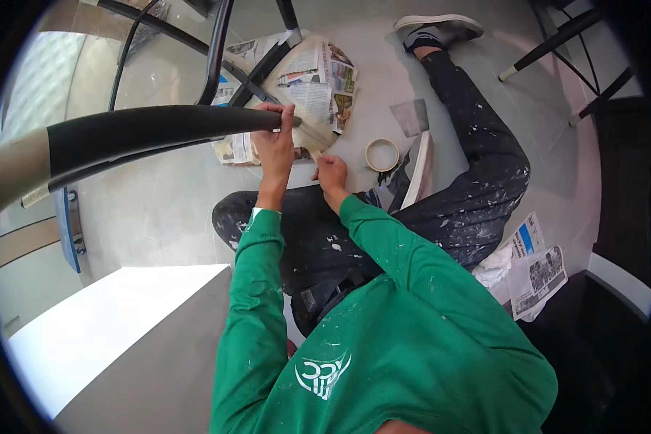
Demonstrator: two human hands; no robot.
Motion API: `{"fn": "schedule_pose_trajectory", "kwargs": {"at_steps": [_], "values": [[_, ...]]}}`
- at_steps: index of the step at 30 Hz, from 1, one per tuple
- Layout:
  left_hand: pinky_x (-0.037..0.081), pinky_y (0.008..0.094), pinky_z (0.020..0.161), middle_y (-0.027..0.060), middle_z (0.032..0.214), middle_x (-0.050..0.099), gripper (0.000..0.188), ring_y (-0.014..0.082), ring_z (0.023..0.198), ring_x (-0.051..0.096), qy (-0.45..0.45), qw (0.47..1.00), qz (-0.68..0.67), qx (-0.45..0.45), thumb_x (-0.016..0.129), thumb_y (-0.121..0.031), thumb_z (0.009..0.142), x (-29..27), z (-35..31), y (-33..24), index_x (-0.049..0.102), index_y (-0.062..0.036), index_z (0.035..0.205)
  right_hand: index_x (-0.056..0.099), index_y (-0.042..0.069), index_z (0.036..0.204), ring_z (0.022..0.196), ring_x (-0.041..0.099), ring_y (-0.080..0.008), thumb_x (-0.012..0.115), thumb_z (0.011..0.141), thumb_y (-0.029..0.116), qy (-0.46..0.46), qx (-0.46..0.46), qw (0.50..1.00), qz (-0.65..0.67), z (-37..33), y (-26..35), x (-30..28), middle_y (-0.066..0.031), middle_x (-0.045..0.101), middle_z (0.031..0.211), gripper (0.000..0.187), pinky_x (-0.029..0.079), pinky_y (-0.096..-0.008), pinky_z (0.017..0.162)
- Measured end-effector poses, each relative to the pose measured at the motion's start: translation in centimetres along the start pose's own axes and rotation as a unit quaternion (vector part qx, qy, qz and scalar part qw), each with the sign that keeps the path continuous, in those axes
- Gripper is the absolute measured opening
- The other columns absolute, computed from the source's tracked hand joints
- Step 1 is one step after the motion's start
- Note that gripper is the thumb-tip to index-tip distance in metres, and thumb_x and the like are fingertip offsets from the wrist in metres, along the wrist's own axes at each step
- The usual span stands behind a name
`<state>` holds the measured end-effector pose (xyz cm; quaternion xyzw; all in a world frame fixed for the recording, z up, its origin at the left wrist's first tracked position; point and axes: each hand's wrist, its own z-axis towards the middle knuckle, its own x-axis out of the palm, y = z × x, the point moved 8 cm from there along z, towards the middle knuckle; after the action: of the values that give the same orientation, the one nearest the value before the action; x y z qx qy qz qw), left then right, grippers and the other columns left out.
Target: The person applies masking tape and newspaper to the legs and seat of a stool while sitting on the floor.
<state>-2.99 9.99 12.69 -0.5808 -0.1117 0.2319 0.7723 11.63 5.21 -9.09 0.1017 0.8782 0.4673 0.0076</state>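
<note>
A chair lies tipped over in front of me, its black legs raised and its seat wrapped in newspaper (307, 76) with bands of masking tape. One thick black chair leg (159, 124) with a pale tip reaches toward the left. My left hand (273, 148) is closed round this leg near the seat, its fingers partly behind it. Just below, my right hand (331, 176) pinches the end of a pale masking tape strip (315, 152) that runs up to the wrapped seat. A roll of masking tape (382, 155) lies on the floor right of my right hand.
My legs are folded on the grey tiled floor (145, 231). Another piece of furniture with black legs (557, 43) stands far right. Loose newspaper sheets (539, 282) lie near right. A white box-like surface (116, 318) is near left, and a blue object (68, 228) stands by the left wall.
</note>
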Motion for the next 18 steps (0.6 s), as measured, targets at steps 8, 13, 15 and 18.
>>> {"fn": "schedule_pose_trajectory", "kwargs": {"at_steps": [8,13,15,18], "values": [[0.048,0.0253,0.075,0.0053,0.083,0.064,0.021,0.0115,0.078,0.061,-0.062,0.994,-0.094,-0.004,0.071,-0.017,0.097,0.0,-0.1,-2.2,0.057,-0.0020,0.097,0.056,0.003,0.101,0.056,0.065,-0.0157,0.065,0.099,0.025,0.047,0.035,0.998,0.012,1.0,-2.0,-0.2,-0.0055,0.062,0.072,0.024,0.048,-0.0278,0.045],[0.052,0.0271,0.082,0.0079,0.088,0.068,0.019,0.0138,0.085,0.067,-0.053,0.996,-0.074,0.002,0.069,-0.014,0.098,-0.8,0.2,-1.9,0.054,-0.0022,0.102,0.054,0.003,0.101,0.060,0.067,-0.0164,0.063,0.099,0.025,0.059,-0.001,0.998,0.013,0.6,-1.5,0.4,-0.0070,0.063,0.076,0.023,0.050,-0.0277,0.047],[0.050,0.0262,0.079,0.0068,0.086,0.066,0.021,0.0124,0.082,0.065,-0.061,0.994,-0.088,0.001,0.071,-0.017,0.097,-0.8,0.1,-1.8,0.056,-0.0025,0.099,0.054,0.003,0.102,0.060,0.067,-0.0169,0.063,0.099,0.023,0.053,0.005,0.998,0.030,0.6,-1.4,0.6,-0.0076,0.063,0.076,0.022,0.052,-0.0280,0.047],[0.050,0.0259,0.077,0.0066,0.084,0.066,0.023,0.0117,0.080,0.064,-0.060,0.995,-0.086,-0.003,0.072,-0.020,0.097,-0.3,0.1,-1.6,0.057,-0.0027,0.098,0.053,0.002,0.103,0.057,0.067,-0.0190,0.060,0.098,0.018,0.031,0.000,0.998,0.056,1.1,-1.2,0.4,-0.0095,0.064,0.075,0.018,0.051,-0.0298,0.046]]}}
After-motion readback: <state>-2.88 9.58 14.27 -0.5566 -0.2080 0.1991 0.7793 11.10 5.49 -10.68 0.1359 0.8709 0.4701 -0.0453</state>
